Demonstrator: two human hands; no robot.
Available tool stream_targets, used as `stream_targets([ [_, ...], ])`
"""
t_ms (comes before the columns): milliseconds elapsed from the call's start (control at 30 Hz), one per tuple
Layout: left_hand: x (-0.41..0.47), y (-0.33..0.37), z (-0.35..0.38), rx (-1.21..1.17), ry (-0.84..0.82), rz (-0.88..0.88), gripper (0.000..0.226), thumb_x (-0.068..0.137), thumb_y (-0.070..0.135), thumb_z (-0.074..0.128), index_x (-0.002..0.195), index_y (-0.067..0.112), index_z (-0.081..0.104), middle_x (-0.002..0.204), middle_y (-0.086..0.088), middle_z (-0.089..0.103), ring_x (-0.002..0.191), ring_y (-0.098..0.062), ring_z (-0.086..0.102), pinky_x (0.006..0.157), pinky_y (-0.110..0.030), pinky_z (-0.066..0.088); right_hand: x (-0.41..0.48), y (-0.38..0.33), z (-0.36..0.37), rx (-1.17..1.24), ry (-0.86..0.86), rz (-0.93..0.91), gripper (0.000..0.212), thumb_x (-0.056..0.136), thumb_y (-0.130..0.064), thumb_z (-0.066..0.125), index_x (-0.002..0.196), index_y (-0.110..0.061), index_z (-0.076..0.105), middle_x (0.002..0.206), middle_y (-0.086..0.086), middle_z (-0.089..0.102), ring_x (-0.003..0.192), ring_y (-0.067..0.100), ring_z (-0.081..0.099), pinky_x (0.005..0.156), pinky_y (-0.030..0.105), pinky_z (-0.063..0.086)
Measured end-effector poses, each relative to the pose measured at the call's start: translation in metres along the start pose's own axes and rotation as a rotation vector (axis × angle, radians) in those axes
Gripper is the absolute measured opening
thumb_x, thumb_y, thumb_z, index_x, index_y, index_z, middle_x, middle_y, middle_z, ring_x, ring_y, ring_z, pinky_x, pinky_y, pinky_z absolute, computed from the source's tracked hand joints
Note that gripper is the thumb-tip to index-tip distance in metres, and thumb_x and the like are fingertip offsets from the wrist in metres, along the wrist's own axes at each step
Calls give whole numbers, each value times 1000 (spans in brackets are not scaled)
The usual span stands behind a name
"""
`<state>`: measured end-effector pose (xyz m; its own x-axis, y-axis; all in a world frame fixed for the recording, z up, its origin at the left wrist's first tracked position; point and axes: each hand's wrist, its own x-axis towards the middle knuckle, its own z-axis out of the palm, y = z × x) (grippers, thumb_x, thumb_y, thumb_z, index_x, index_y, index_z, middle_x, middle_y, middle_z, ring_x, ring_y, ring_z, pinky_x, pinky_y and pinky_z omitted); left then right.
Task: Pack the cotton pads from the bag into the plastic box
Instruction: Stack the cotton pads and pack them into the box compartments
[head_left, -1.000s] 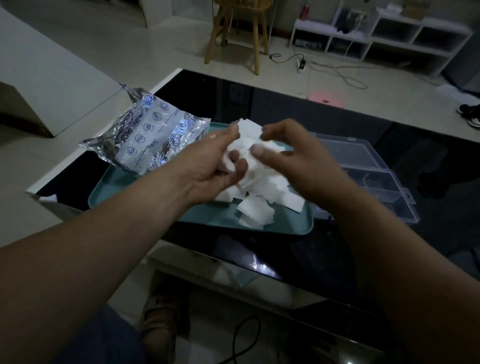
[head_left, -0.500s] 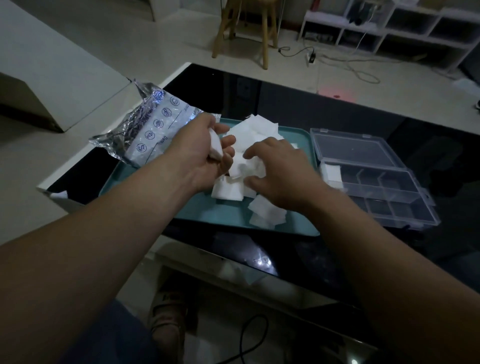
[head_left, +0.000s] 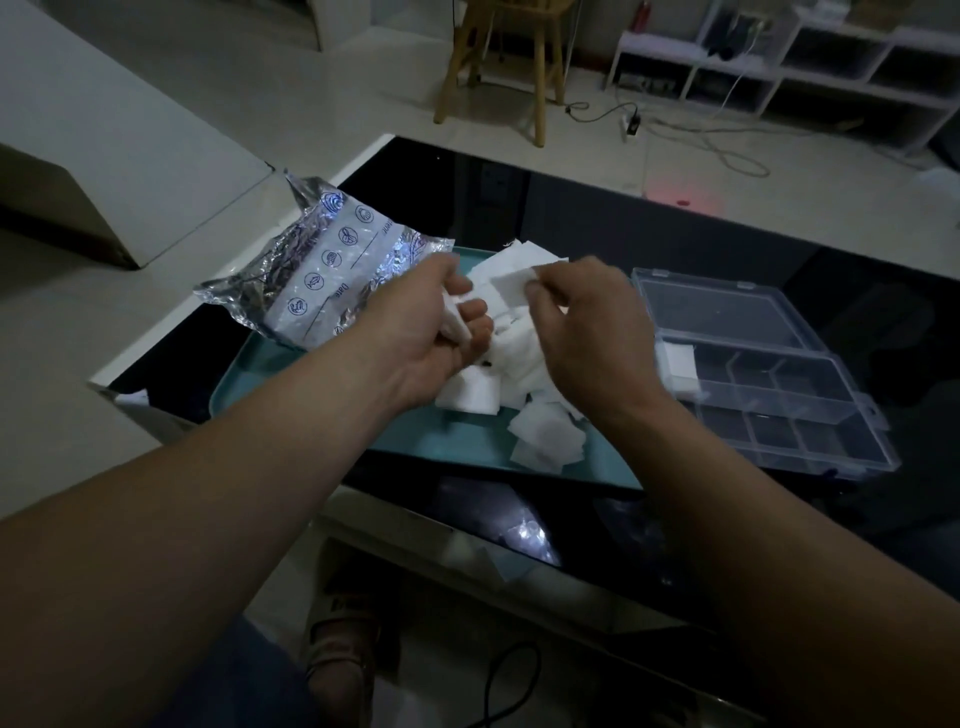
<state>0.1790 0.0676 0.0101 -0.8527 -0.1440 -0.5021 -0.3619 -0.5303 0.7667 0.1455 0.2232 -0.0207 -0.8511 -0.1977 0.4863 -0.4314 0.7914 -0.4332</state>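
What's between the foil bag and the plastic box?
Head view: the teal tray heaped with cotton pads, left hand and right hand gripping some.

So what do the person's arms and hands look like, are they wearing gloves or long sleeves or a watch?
No gloves: the left hand and the right hand are both bare. The left arm and the right arm are bare too, as far as the picture shows them, with no sleeve, watch or bracelet. No rings show on the fingers in view.
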Motion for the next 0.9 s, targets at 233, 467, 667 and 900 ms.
stream_targets([
  [233, -6, -20, 9, 106, -182, 4, 39, 102, 48, 56, 103, 12, 71, 93, -7, 75, 81, -17, 71, 75, -31, 60, -28, -21, -15, 252, -62, 22, 25, 101, -35, 56, 104, -32, 81, 86, -8, 73, 86, 17, 64, 77, 47, 52],
  [467, -4, -18, 5, 199, -209, -25, 41, 100, 53, 56, 98, 14, 69, 90, -6, 75, 84, -16, 72, 67, -29, 59, -36, -25, -39, 362, -248, -29, 16, 99, -34, 66, 102, -25, 79, 88, -7, 69, 95, 0, 55, 79, 19, 45],
  [667, -7, -16, 1, 359, -424, -162, 44, 98, 62, 52, 115, 23, 65, 92, 1, 67, 60, -9, 54, 58, -24, 50, -26, -15, -43, 382, -434, -29, 26, 85, -33, 82, 90, -23, 59, 98, -13, 61, 95, 2, 57, 76, 18, 44],
  [900, 8, 5, -4, 87, -39, -6, 13, 99, 24, 64, 108, 19, 57, 75, -3, 49, 47, -10, 48, 36, -15, 35, 2, 14, -47, 363, -201, 299, 12, 101, -35, 64, 105, -24, 68, 102, -13, 69, 93, 3, 64, 74, 23, 48],
])
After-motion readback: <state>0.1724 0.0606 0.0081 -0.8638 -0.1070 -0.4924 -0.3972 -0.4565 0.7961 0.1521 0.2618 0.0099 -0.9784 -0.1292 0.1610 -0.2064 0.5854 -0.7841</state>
